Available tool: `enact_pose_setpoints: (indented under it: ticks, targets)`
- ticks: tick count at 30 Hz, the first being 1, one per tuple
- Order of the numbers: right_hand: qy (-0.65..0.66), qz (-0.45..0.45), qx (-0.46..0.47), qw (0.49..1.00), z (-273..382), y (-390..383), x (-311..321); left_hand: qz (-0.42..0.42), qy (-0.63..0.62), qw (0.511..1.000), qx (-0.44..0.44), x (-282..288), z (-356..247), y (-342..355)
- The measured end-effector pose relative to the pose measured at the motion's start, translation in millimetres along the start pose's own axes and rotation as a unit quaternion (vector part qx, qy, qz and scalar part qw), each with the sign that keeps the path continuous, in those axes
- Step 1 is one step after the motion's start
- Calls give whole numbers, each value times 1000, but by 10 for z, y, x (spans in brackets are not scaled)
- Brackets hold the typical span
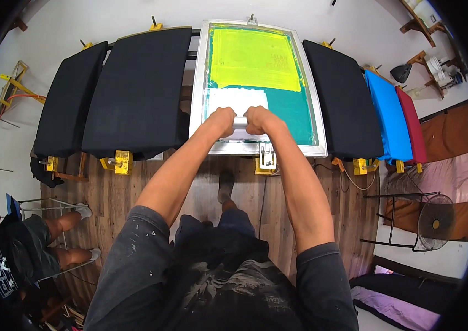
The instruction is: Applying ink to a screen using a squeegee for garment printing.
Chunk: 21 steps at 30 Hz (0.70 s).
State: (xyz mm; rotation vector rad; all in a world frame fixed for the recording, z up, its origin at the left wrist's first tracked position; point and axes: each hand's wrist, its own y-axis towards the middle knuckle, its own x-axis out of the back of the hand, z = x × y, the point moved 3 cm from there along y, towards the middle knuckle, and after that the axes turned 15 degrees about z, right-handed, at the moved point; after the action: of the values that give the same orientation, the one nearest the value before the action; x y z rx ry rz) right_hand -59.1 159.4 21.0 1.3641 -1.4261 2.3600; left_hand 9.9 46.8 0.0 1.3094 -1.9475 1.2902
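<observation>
Both of my hands grip a squeegee (240,122), whose pale metal handle shows between my fists. My left hand (221,122) is closed round its left part, and my right hand (260,120) round the right. The squeegee is at the near end of a screen printing frame (228,148) with a silver metal rim. Just beyond my hands lies a white area (234,99) on the mesh. Bright yellow-green (245,58) covers the far part, with teal (294,116) around it. My fists hide the squeegee's ends; its blade cannot be made out.
Black fabric-covered boards stand left (134,94) and right (341,99) of the frame, then a blue board (388,118) and a red one (410,124). Yellow clamps (123,163) jut out at the near edges. A person (30,243) sits at left; a fan (436,223) stands at right.
</observation>
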Motion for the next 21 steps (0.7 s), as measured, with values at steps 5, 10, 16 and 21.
enact_pose_setpoints:
  ticks: [5, 10, 16, 21]
  targets:
    - [9, 71, -21, 997, 62, 18, 129, 97, -23, 994, 44, 99, 79, 46]
    - [43, 79, -14, 996, -28, 247, 487, 114, -127, 983, 62, 427, 220, 319]
    - [1, -43, 37, 998, -187, 507, 355, -102, -49, 993, -17, 269, 234, 390]
    - [34, -239, 105, 965, -64, -103, -383, -226, 1, 971, -84, -277, -48, -188]
